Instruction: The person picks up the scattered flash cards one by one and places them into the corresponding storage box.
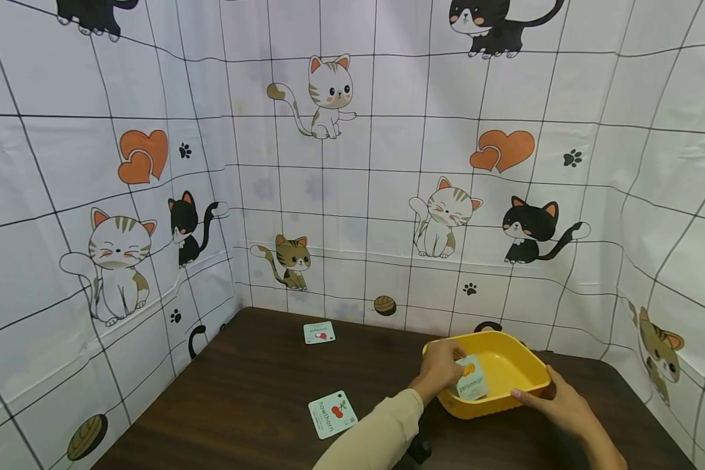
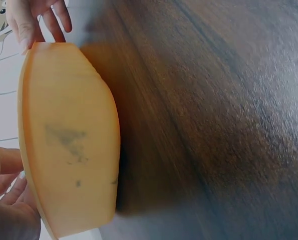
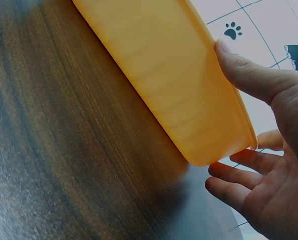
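A yellow plastic basket (image 1: 508, 359) stands on the dark wooden table at the right. My left hand (image 1: 440, 369) reaches over its left rim and pinches a persimmon picture card (image 1: 473, 385) inside it. The fingertips are partly hidden behind the hand in the head view; in the left wrist view, the left hand (image 2: 11, 200) is at the rim. My right hand (image 1: 566, 405) grips the basket's right corner, thumb at the rim and fingers around the outer side. From the right wrist view, the same thumb (image 3: 249, 75) lies along the rim.
A hawthorn picture card (image 1: 333, 415) lies on the table (image 1: 241, 391) left of the basket, close to the left sleeve (image 1: 382, 427). Farther back is a pitaya card (image 1: 319, 333). A white curtain (image 1: 352, 196) printed with cats surrounds the table's back and sides.
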`<state>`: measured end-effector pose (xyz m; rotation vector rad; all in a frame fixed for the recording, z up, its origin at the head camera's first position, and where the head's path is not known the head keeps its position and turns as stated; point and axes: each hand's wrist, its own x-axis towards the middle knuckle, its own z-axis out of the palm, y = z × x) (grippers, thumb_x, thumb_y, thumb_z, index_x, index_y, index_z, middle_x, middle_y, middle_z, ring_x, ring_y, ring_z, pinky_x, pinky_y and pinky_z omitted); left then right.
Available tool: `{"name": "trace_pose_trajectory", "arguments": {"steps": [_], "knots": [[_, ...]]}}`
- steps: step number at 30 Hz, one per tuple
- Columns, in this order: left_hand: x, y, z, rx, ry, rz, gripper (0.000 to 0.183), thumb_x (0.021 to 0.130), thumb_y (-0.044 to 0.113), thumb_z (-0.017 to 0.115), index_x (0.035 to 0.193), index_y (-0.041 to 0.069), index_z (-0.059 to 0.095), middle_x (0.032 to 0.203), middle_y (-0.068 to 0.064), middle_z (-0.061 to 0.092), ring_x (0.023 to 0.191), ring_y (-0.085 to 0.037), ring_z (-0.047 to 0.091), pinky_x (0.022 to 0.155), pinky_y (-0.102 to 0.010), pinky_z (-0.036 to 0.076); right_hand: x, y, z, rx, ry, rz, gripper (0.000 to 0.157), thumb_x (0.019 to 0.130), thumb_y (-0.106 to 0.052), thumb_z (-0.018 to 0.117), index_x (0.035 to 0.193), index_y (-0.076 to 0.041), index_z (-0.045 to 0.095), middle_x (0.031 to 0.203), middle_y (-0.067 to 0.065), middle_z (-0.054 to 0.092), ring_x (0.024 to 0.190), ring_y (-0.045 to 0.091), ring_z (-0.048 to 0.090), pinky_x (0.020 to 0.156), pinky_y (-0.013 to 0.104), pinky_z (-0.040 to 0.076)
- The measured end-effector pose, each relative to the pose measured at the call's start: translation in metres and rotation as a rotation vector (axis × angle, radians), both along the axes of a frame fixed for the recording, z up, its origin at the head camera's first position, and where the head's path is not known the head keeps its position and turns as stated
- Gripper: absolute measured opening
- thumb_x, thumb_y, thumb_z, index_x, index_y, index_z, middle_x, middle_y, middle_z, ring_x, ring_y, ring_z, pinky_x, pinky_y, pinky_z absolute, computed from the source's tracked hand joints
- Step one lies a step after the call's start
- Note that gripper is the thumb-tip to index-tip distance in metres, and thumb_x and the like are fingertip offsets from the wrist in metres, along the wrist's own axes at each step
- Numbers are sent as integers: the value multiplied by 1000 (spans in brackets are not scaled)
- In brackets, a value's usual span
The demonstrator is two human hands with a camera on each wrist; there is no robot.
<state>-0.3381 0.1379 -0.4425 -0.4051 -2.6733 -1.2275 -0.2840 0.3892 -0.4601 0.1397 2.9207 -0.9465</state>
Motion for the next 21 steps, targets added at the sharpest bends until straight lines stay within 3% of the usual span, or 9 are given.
{"name": "trace_pose_trajectory", "arguments": {"steps": [6,9,13,21], "knots": [[4,-1,3,-39,-30,7,22,84,3,83,101,16,85,99,6,82,93,-4,72,80,-20,60,1,0,1,18,5,9,124,99,-66,64,162,19,-1,160,53,16,143,72,33,110,80,38],[3,-2,4,-69,-10,-5,20,85,12,85,104,18,86,104,8,82,102,-4,72,84,-20,59,1,-1,1,13,-4,-2,126,98,-67,64,162,19,-1,160,53,15,143,72,32,111,80,37],[3,-4,6,-78,17,-23,19,87,17,88,106,17,86,108,9,82,105,-7,72,82,-19,59,-1,-2,2,9,-14,-11,127,97,-69,64,162,19,0,160,53,15,143,72,31,112,80,36],[7,-8,12,-57,-1,-29,22,88,22,89,109,20,86,111,6,82,106,-10,73,82,-21,59,-1,0,0,24,-24,-17,129,96,-71,64,160,21,1,159,53,16,141,72,33,111,79,38]]}}
